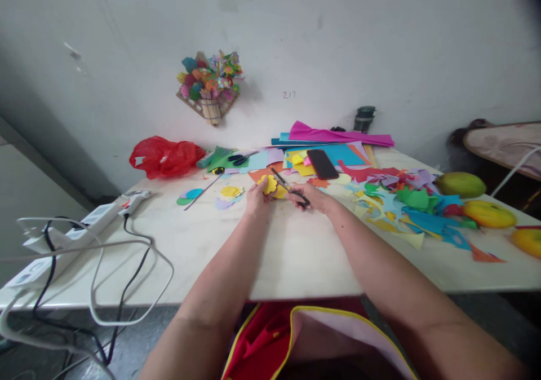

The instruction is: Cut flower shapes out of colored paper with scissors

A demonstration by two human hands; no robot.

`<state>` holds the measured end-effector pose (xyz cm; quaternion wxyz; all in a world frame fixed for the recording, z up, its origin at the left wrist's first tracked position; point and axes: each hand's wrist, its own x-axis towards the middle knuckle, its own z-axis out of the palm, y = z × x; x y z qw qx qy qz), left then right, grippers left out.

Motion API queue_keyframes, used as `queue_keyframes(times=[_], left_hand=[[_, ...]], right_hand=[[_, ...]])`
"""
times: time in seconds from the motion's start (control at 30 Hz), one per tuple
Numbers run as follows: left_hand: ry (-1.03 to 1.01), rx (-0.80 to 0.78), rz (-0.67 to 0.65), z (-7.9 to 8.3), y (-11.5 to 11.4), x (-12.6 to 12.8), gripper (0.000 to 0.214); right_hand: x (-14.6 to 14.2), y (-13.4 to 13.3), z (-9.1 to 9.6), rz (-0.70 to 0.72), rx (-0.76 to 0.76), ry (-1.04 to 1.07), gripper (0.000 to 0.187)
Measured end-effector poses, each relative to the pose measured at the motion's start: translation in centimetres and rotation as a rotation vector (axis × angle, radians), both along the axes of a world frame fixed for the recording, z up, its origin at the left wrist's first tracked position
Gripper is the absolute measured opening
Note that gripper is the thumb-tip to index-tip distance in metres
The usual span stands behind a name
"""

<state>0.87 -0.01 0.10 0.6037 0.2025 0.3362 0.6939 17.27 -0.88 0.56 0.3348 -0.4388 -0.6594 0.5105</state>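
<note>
My left hand (257, 198) is closed on a yellow paper cut-out (270, 185), holding it just above the white table (296, 250). My right hand (311, 197) grips black-handled scissors (287, 188), whose open blades point up-left into the yellow paper. Both hands meet at the middle of the table. Small yellow snippets lie under them.
Coloured paper scraps (406, 205) spread to the right, with mangoes (460, 184) beyond. A phone (322, 163) rests on paper sheets at the back. Other scissors (240, 158), a red bag (164, 156), cut flowers (230, 191) and a power strip (76, 233) with cables sit left.
</note>
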Motion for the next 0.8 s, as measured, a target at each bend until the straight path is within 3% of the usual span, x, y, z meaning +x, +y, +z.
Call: queue_keyframes(times=[0.4,0.8], left_hand=[[-0.072,-0.03,0.023,-0.6,0.57,0.31,0.009],[-0.09,-0.078,0.057,-0.04,0.09,0.8,0.01]], right_hand=[[-0.28,0.21,-0.27,-0.034,-0.027,0.016,0.029],[-0.38,0.27,-0.46,-0.02,0.001,0.014,0.031]])
